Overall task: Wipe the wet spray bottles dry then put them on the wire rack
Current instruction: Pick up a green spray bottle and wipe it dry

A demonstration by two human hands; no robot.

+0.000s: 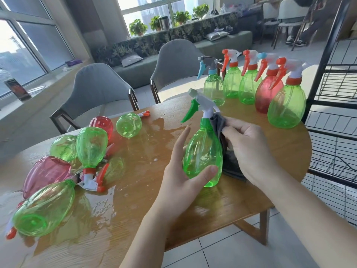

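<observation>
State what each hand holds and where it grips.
The left hand holds the green spray bottle by its lower body, thumb across the front. The right hand pinches the grey cloth against the bottle's neck side.

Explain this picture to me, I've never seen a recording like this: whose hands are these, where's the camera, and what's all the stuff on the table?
There is one picture, taken by a camera worn on a person's head, looking forward and down at their own two bare hands. No machine is involved.

The left hand holds a green spray bottle upright by its body. The right hand grips a grey cloth pressed against the bottle's far side and neck.

On the wooden table, at the left, several green and red bottles lie on their sides in a puddle of water. At the back right, five bottles stand upright in a row. The black wire rack stands past the table's right edge; the shelves in view hold no bottles.
</observation>
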